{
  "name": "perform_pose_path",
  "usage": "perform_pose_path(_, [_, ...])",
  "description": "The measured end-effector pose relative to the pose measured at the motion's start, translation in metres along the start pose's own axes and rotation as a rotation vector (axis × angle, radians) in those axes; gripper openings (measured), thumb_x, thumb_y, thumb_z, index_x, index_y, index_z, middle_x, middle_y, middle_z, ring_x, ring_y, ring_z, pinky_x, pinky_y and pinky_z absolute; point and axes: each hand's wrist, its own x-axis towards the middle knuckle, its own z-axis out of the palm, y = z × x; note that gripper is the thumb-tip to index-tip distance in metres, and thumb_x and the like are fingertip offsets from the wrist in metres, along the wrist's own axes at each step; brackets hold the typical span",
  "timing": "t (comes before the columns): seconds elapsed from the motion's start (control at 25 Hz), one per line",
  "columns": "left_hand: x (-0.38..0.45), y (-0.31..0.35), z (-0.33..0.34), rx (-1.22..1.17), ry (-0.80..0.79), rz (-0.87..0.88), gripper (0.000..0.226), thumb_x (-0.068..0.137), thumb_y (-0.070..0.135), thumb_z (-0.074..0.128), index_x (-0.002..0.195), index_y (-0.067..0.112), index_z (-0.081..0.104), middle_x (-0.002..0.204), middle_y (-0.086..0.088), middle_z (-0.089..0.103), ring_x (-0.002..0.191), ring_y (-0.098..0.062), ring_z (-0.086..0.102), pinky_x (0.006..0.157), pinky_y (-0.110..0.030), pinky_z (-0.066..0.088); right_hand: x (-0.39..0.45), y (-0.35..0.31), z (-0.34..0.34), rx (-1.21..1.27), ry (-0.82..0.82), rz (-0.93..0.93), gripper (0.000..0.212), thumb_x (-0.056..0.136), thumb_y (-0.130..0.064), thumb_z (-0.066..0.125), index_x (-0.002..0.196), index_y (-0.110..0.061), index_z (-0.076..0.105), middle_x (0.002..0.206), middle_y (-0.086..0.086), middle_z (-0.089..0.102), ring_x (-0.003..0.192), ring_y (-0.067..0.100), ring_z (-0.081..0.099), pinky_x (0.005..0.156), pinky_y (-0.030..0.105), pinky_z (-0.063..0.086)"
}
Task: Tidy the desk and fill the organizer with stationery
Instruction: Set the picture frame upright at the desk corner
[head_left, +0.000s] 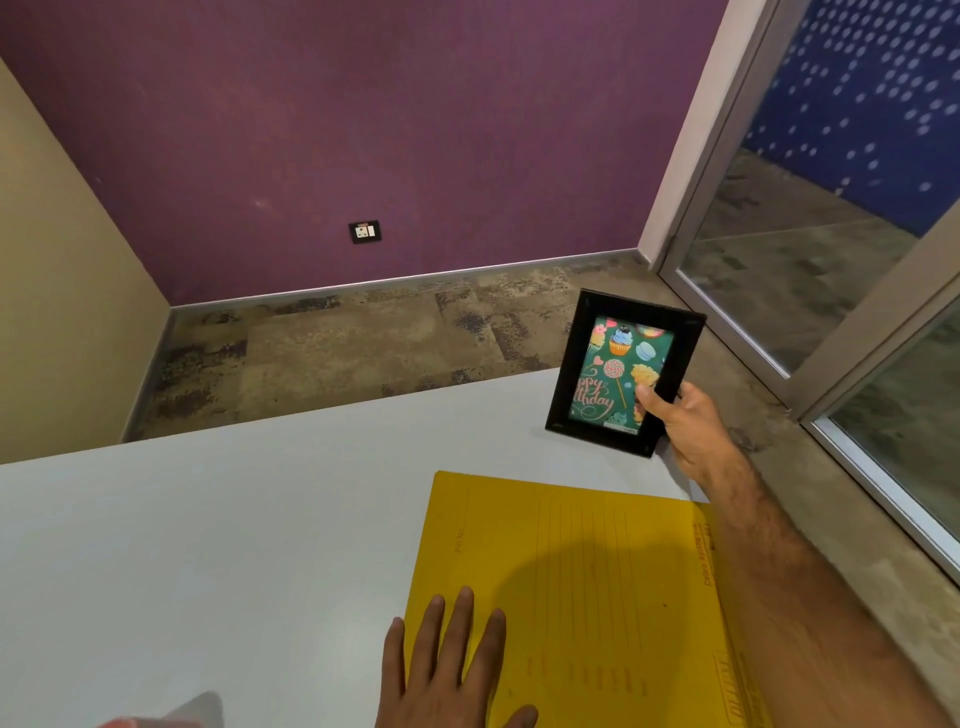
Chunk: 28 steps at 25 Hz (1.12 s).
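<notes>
A black picture frame (613, 364) with a green birthday card inside stands tilted at the far right corner of the white desk (260, 519). My right hand (680, 421) grips its lower right edge, thumb on the glass. A yellow file folder (582, 571) lies flat on the desk near me. My left hand (441, 660) rests flat on the folder's near left part, fingers spread. No organizer shows in this view.
The desk's far edge meets patterned carpet (337, 343) below a purple wall with a socket (364, 232). A glass door with a metal frame (779, 260) runs along the right. A blurred pale object (192, 714) sits at the bottom left edge.
</notes>
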Motion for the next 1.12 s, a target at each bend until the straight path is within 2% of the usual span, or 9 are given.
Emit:
perform_pose_path(0.08, [-0.001, 0.0, -0.001, -0.022, 0.023, 0.018, 0.089, 0.072, 0.09, 0.036, 0.142, 0.036, 0.043, 0.153, 0.0, 0.035, 0.146, -0.028, 0.019, 0.11, -0.054, 0.01, -0.005, 0.005, -0.006, 0.056, 0.018, 0.017, 0.053, 0.089, -0.007, 0.066, 0.136, -0.013, 0.044, 0.128, 0.007, 0.061, 0.111, 0.026, 0.065, 0.073, 0.038, 0.06])
perform_pose_path(0.2, [-0.002, 0.0, 0.001, -0.041, 0.063, 0.027, 0.087, 0.073, 0.088, 0.038, 0.144, 0.037, 0.042, 0.158, 0.002, 0.015, 0.15, -0.022, -0.006, 0.11, -0.055, 0.01, -0.026, 0.006, -0.011, -0.118, 0.246, -0.064, 0.077, 0.082, -0.018, 0.076, 0.144, -0.02, 0.031, 0.137, 0.009, 0.05, 0.119, 0.025, 0.055, 0.092, 0.046, 0.053])
perform_pose_path(0.32, [-0.004, 0.002, 0.0, -0.037, 0.059, 0.011, 0.082, 0.075, 0.086, 0.039, 0.137, 0.033, 0.05, 0.157, 0.001, 0.023, 0.15, -0.021, -0.008, 0.111, -0.055, 0.009, -0.064, 0.018, -0.016, -0.455, 0.42, -0.27, 0.048, 0.077, -0.031, 0.08, 0.112, -0.011, 0.053, 0.103, 0.008, 0.06, 0.096, 0.031, 0.061, 0.073, 0.036, 0.055])
perform_pose_path(0.4, [-0.005, 0.004, -0.003, -0.039, 0.056, 0.0, 0.081, 0.076, 0.085, 0.038, 0.137, 0.033, 0.05, 0.156, 0.0, 0.029, 0.15, -0.02, -0.009, 0.111, -0.054, 0.008, -0.085, 0.03, -0.018, -0.76, 0.159, -0.275, 0.035, 0.074, -0.039, 0.08, 0.095, -0.02, 0.06, 0.093, 0.0, 0.061, 0.09, 0.024, 0.06, 0.073, 0.034, 0.052])
perform_pose_path(0.48, [-0.006, 0.004, -0.004, -0.041, 0.057, -0.002, 0.08, 0.078, 0.084, 0.038, 0.138, 0.033, 0.05, 0.156, -0.001, 0.035, 0.15, -0.021, -0.008, 0.111, -0.055, 0.008, -0.093, 0.039, -0.022, -1.128, -0.128, -0.279, 0.05, 0.065, -0.059, 0.079, 0.103, -0.032, 0.06, 0.099, -0.011, 0.059, 0.096, 0.011, 0.053, 0.085, 0.035, 0.046])
perform_pose_path(0.6, [-0.006, 0.004, -0.006, -0.034, 0.051, 0.002, 0.079, 0.08, 0.083, 0.037, 0.138, 0.031, 0.051, 0.156, -0.003, 0.033, 0.15, -0.021, -0.007, 0.112, -0.055, 0.007, -0.089, 0.038, -0.02, -1.362, -0.279, -0.232, 0.076, 0.054, -0.072, 0.076, 0.119, -0.038, 0.053, 0.109, -0.012, 0.051, 0.106, 0.01, 0.042, 0.097, 0.039, 0.035])
perform_pose_path(0.76, [-0.013, 0.007, -0.012, -0.058, 0.025, -0.049, 0.08, 0.081, 0.082, 0.035, 0.136, 0.028, 0.054, 0.154, -0.003, 0.037, 0.15, -0.021, -0.008, 0.111, -0.057, 0.011, -0.094, 0.022, -0.012, -1.39, -0.293, -0.241, 0.037, 0.067, -0.053, 0.079, 0.093, -0.035, 0.059, 0.092, -0.009, 0.048, 0.096, 0.015, 0.046, 0.086, 0.036, 0.038])
perform_pose_path(0.88, [-0.024, 0.01, -0.02, -0.128, 0.022, -0.129, 0.088, 0.08, 0.083, 0.033, 0.14, 0.021, 0.049, 0.163, -0.001, 0.007, 0.15, -0.024, -0.003, 0.115, -0.055, 0.007, -0.11, 0.003, -0.011, -1.218, -0.321, -0.271, 0.021, 0.077, -0.035, 0.079, 0.073, -0.033, 0.058, 0.078, -0.009, 0.061, 0.079, 0.015, 0.059, 0.069, 0.033, 0.047])
perform_pose_path(1.12, [-0.045, 0.016, -0.075, -0.432, 0.117, -0.414, 0.105, 0.072, 0.088, 0.034, 0.152, 0.02, 0.021, 0.162, -0.009, 0.01, 0.147, -0.03, 0.01, 0.117, -0.051, 0.009, -0.146, -0.046, -0.031, -0.891, -0.404, -0.201, 0.01, 0.087, -0.013, 0.071, 0.089, -0.022, 0.072, 0.089, 0.0, 0.075, 0.084, 0.017, 0.07, 0.078, 0.036, 0.056])
